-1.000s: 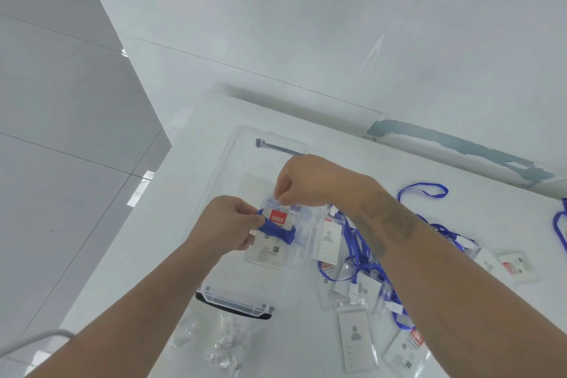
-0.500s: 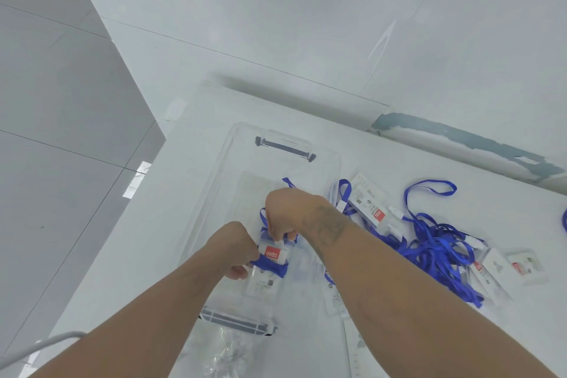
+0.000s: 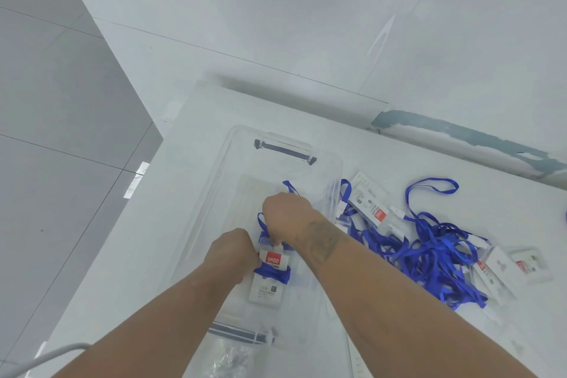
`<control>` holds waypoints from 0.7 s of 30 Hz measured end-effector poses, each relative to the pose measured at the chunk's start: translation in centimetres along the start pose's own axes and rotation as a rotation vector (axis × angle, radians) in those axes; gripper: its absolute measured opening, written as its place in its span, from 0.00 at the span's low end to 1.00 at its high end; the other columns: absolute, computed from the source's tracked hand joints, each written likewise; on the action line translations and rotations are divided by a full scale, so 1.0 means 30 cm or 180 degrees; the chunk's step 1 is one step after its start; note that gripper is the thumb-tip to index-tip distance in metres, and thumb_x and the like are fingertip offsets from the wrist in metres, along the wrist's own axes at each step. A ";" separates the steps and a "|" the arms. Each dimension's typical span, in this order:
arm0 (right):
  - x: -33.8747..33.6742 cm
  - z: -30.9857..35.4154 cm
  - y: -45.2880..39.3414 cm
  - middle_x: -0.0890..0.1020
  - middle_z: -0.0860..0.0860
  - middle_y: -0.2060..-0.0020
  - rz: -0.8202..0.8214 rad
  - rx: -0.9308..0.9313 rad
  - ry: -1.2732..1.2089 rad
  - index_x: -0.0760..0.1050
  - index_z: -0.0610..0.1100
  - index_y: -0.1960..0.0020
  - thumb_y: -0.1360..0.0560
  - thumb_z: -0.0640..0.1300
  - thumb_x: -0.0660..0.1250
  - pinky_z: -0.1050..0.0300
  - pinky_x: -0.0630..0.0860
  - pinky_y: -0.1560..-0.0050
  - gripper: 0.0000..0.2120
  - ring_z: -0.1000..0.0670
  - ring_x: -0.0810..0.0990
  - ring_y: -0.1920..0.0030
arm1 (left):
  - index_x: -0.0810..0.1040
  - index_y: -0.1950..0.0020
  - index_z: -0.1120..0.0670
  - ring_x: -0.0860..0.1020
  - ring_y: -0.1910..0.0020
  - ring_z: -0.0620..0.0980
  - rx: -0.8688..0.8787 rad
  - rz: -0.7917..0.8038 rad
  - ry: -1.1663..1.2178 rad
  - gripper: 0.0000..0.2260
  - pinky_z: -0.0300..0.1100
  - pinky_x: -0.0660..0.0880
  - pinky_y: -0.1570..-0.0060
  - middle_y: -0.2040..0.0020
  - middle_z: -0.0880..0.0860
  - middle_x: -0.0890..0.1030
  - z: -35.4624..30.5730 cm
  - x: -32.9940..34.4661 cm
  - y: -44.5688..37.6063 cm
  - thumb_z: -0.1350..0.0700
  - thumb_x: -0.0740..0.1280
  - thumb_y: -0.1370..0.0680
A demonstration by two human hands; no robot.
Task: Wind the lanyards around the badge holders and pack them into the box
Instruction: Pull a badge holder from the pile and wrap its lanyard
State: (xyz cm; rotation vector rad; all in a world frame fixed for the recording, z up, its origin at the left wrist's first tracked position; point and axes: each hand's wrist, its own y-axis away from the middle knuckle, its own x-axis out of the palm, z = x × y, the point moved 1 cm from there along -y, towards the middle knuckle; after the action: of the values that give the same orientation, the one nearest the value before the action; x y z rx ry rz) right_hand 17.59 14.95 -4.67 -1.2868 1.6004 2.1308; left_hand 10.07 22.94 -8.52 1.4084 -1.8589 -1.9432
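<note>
Badge holder (image 3: 270, 273), clear with a red-labelled card inside, sits above the open clear box (image 3: 208, 193), with blue lanyard (image 3: 273, 272) wrapped across its middle in several turns. The left hand (image 3: 234, 252) grips the holder's left edge, fingers curled round it. The right hand (image 3: 287, 218) is just beyond the holder's far end, fingers curled down and pinching the lanyard near the top of the holder; a free loop of the strap sticks out past its knuckles towards the far side. The box stands on a white table (image 3: 399, 156), with a dark handle at its far end and another at its near end. To the right of the box lies a tangled pile of blue lanyards (image 3: 435, 258) with more badge holders (image 3: 372, 209) mixed in and around it. Near the box's near end lies some crumpled clear plastic (image 3: 227, 362).
</note>
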 end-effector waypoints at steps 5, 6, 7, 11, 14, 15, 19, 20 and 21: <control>-0.073 -0.028 0.045 0.75 0.48 0.64 -0.0360 -0.0104 -0.0139 0.72 0.43 0.60 0.29 0.37 0.69 0.57 0.71 0.61 0.07 0.46 0.77 0.60 | 0.72 0.55 0.54 0.81 0.64 0.49 0.0084 -0.0087 -0.0088 0.12 0.41 0.81 0.55 0.63 0.51 0.77 0.001 -0.026 0.020 0.49 0.72 0.27; -0.102 -0.039 0.064 0.78 0.49 0.65 -0.0445 -0.0119 -0.0284 0.74 0.43 0.61 0.30 0.37 0.69 0.57 0.73 0.62 0.05 0.46 0.78 0.60 | 0.73 0.53 0.54 0.81 0.64 0.49 0.0064 -0.0052 -0.0067 0.12 0.41 0.82 0.56 0.63 0.51 0.78 0.002 -0.029 0.027 0.49 0.73 0.27; -0.134 -0.049 0.084 0.80 0.49 0.65 -0.0512 -0.0129 -0.0453 0.76 0.43 0.62 0.30 0.39 0.68 0.58 0.75 0.62 0.03 0.46 0.80 0.60 | 0.74 0.50 0.54 0.81 0.64 0.49 0.0042 -0.0025 -0.0035 0.13 0.41 0.82 0.56 0.62 0.51 0.79 0.008 -0.032 0.032 0.49 0.73 0.27; -0.267 -0.116 0.214 0.83 0.52 0.63 -0.1106 -0.0115 -0.1103 0.81 0.49 0.59 0.25 0.51 0.65 0.55 0.78 0.54 0.09 0.49 0.81 0.58 | 0.73 0.40 0.55 0.81 0.59 0.50 0.0056 -0.0008 0.0079 0.19 0.42 0.81 0.56 0.58 0.52 0.78 0.020 -0.046 0.063 0.51 0.73 0.27; -0.318 -0.169 0.313 0.84 0.53 0.62 -0.1474 -0.0136 -0.1578 0.81 0.49 0.59 0.24 0.53 0.64 0.54 0.80 0.56 0.11 0.50 0.83 0.58 | 0.70 0.34 0.56 0.80 0.50 0.52 0.0015 0.0025 0.0251 0.25 0.43 0.81 0.51 0.49 0.53 0.76 0.012 -0.063 0.091 0.55 0.75 0.27; -0.322 -0.187 0.340 0.84 0.53 0.62 -0.1540 -0.0146 -0.1717 0.81 0.49 0.58 0.23 0.53 0.63 0.53 0.80 0.57 0.11 0.50 0.83 0.57 | 0.69 0.32 0.56 0.78 0.46 0.53 0.0057 -0.0021 0.0274 0.26 0.44 0.80 0.48 0.45 0.53 0.75 0.009 -0.071 0.097 0.56 0.74 0.27; -0.302 -0.272 0.449 0.84 0.56 0.64 -0.1923 -0.0083 -0.2177 0.81 0.52 0.58 0.23 0.53 0.64 0.54 0.80 0.61 0.10 0.54 0.84 0.61 | 0.64 0.25 0.56 0.73 0.33 0.54 0.0320 -0.0464 0.0326 0.27 0.44 0.73 0.39 0.28 0.55 0.71 -0.020 -0.111 0.144 0.58 0.68 0.23; -0.291 -0.296 0.473 0.84 0.57 0.64 -0.2000 -0.0052 -0.2286 0.81 0.53 0.59 0.23 0.53 0.65 0.57 0.78 0.65 0.10 0.55 0.84 0.62 | 0.64 0.25 0.56 0.72 0.32 0.54 0.0388 -0.0620 0.0491 0.27 0.44 0.72 0.39 0.27 0.55 0.70 -0.030 -0.122 0.162 0.58 0.67 0.22; -0.280 -0.321 0.501 0.84 0.58 0.65 -0.2081 -0.0020 -0.2385 0.81 0.53 0.59 0.23 0.54 0.65 0.60 0.76 0.67 0.09 0.58 0.84 0.64 | 0.65 0.25 0.55 0.72 0.32 0.54 0.0476 -0.0829 0.0673 0.25 0.44 0.71 0.39 0.27 0.54 0.71 -0.043 -0.133 0.182 0.57 0.66 0.22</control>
State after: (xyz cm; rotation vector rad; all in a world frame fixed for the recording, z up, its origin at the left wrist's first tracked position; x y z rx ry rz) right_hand 18.76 3.52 11.36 -0.7072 0.7331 1.8377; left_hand 10.44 23.18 -1.66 1.9045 -1.8332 -1.7011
